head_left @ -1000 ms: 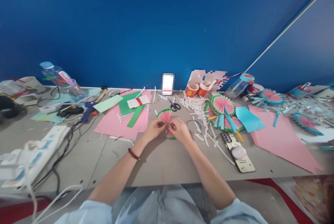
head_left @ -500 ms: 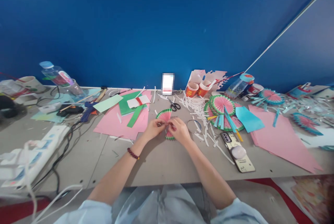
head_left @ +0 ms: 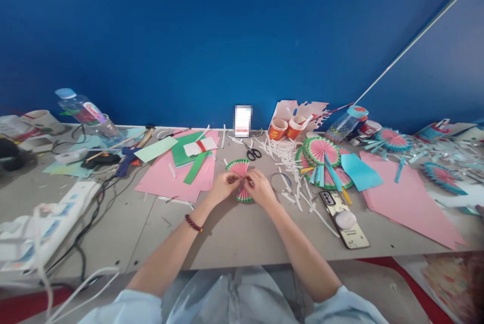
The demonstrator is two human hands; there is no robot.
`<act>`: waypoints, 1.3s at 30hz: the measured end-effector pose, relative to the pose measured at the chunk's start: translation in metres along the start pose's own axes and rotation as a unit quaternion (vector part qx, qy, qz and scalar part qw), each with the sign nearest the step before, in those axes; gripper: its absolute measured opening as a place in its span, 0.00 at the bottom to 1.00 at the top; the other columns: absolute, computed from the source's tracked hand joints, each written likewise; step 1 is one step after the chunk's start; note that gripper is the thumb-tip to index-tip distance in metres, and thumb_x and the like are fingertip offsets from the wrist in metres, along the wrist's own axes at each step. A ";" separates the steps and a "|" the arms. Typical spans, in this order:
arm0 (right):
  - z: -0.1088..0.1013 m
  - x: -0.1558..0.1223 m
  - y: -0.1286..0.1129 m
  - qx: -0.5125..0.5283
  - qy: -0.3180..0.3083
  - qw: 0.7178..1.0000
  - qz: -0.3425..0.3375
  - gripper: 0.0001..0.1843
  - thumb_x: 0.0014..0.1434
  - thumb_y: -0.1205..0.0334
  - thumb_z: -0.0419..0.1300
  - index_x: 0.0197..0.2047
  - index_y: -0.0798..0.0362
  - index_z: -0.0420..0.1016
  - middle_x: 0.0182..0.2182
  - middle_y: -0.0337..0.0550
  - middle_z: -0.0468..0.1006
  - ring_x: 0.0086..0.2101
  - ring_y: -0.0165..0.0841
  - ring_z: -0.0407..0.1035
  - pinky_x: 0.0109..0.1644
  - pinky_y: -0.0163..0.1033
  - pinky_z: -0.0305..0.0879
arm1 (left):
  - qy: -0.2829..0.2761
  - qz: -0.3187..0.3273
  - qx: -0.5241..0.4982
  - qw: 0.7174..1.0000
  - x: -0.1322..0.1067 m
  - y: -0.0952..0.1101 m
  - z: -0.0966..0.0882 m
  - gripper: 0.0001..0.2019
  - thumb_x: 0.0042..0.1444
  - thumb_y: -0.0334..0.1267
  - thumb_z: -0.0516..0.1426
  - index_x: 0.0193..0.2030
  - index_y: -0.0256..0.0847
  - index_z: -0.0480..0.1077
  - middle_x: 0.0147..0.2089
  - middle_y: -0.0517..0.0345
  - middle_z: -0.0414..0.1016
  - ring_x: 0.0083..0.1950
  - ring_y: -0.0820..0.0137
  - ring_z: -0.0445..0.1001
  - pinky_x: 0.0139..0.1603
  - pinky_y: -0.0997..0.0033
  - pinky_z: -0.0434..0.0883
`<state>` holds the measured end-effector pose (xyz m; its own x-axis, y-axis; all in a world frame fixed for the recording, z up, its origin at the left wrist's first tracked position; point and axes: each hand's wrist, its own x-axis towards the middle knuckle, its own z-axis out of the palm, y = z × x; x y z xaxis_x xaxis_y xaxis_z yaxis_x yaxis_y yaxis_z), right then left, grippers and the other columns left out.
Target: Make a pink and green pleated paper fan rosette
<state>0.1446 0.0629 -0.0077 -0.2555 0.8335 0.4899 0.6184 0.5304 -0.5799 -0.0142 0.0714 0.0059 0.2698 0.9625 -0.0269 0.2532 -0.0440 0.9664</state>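
Observation:
Pinched at its middle between both hands is a pleated paper fan (head_left: 239, 166), pink with a green edge. Its folds spread out above and below my fingers. My left hand (head_left: 226, 185) grips it from the left, and my right hand (head_left: 260, 188) from the right, fingertips nearly meeting. The exact pinch point is hidden by the fingers. Just beyond the right hand lie black-handled scissors (head_left: 253, 153). Left of my hands, a green sheet (head_left: 185, 142) and a white card wound with red thread (head_left: 201, 146) rest on pink paper (head_left: 159, 180).
Finished pleated fans (head_left: 323, 155), white paper strips (head_left: 289, 157) and a phone (head_left: 345, 220) lie to the right. Paper cups (head_left: 278, 130) and a lit screen (head_left: 242, 121) stand by the blue wall. At left are a power strip (head_left: 56, 223) and a plastic bottle (head_left: 81, 107).
The lower part of the fan has spread a little wider to the left. Both hands stay in nearly the same place, still pinching it.

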 end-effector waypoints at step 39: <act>-0.007 0.003 0.002 0.161 -0.025 0.982 0.096 0.04 0.54 0.65 0.56 0.29 0.52 0.72 0.29 0.41 0.72 0.31 0.31 0.68 0.36 0.37 0.67 | 0.014 0.075 0.055 0.996 0.000 0.000 -0.004 0.11 0.53 0.43 0.56 0.29 0.37 0.71 0.22 0.60 0.69 0.21 0.75 0.66 0.23 0.75 0.64</act>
<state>0.1503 0.0656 -0.0023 -0.1984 0.9250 0.3241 0.3944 0.3781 -0.8376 -0.0177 0.0720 0.0066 0.2872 0.9497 0.1249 0.3122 -0.2161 0.9251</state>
